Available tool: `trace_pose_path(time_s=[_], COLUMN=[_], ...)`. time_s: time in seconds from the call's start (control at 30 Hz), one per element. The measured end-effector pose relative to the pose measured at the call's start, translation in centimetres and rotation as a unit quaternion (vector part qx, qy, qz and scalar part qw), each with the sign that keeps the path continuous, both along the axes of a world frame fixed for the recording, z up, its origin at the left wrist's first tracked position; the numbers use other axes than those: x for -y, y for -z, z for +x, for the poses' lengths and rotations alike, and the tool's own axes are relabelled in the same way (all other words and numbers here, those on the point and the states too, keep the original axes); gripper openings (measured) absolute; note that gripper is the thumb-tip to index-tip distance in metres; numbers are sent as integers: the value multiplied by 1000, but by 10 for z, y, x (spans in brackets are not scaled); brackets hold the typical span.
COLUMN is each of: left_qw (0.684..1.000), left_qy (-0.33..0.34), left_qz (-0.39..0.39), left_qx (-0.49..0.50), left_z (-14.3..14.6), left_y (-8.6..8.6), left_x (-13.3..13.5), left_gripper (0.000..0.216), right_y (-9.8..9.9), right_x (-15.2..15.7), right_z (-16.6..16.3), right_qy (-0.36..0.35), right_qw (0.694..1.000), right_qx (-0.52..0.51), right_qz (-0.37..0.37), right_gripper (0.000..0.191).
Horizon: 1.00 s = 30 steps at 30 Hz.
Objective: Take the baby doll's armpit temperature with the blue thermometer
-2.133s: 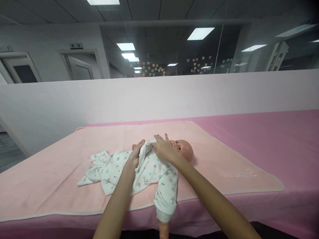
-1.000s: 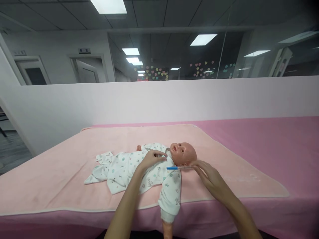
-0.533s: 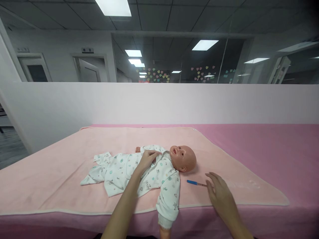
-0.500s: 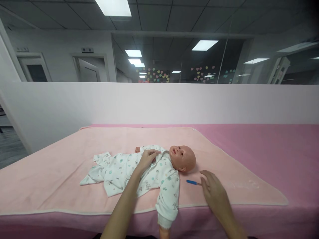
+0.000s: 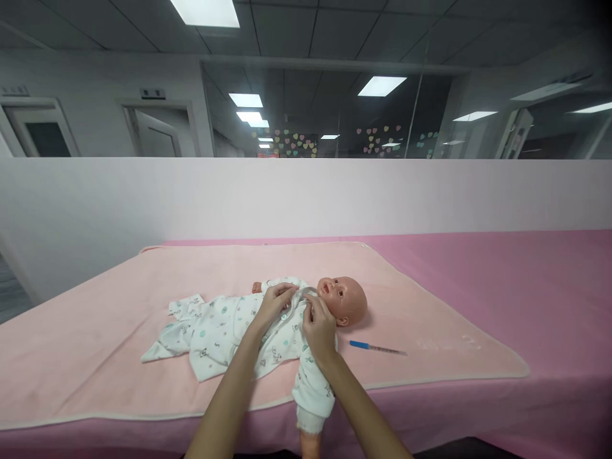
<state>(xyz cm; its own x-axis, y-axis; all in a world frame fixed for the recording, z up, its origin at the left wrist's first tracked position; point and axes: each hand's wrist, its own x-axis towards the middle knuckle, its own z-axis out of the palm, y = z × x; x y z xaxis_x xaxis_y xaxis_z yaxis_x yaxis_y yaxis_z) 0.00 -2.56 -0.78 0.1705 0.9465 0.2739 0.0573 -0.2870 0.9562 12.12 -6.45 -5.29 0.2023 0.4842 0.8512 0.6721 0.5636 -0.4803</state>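
Note:
A baby doll [image 5: 345, 302] lies on its back with its head to the right, dressed in a white printed top [image 5: 280, 350] and matching trousers. My left hand [image 5: 273, 307] rests on the chest, its fingers closed on the top's front edge near the neck. Beside the doll's chin, my right hand [image 5: 319, 324] pinches the collar on the near side. Just right of the doll's shoulder lies a slim thermometer [image 5: 377, 348] with a blue end, touched by neither hand. One doll arm hangs toward me over the edge.
Under the doll is a peach blanket [image 5: 95, 331] with a pale border, spread on a pink table cover [image 5: 564, 306]. A low white partition [image 5: 306, 197] stands behind, with glass above it.
My right hand has moved left from beside the thermometer to the doll's collar and closed there. The thermometer stays on the blanket. My left hand remains at the chest.

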Motion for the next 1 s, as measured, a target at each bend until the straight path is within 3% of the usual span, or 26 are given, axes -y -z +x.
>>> trace_pose_path(time_s=[0.2, 0.43, 0.83, 1.0], left_qw=[999, 989, 996, 995], left_qy=[22, 93, 86, 83], left_qz=[25, 77, 17, 26], left_qx=[-22, -87, -26, -56], left_z=[-1, 1, 3, 2], left_y=[1, -3, -3, -7], left_x=[-1, 10, 9, 13], left_gripper=[33, 27, 33, 33], right_y=[-3, -2, -4, -4], right_x=[6, 5, 4, 5], right_z=[4, 4, 3, 3], right_qy=[-37, -61, -61, -75], right_qw=[990, 997, 996, 995], right_qx=[-38, -22, -63, -62], right_qz=[131, 37, -21, -25], right_gripper=[24, 24, 21, 25])
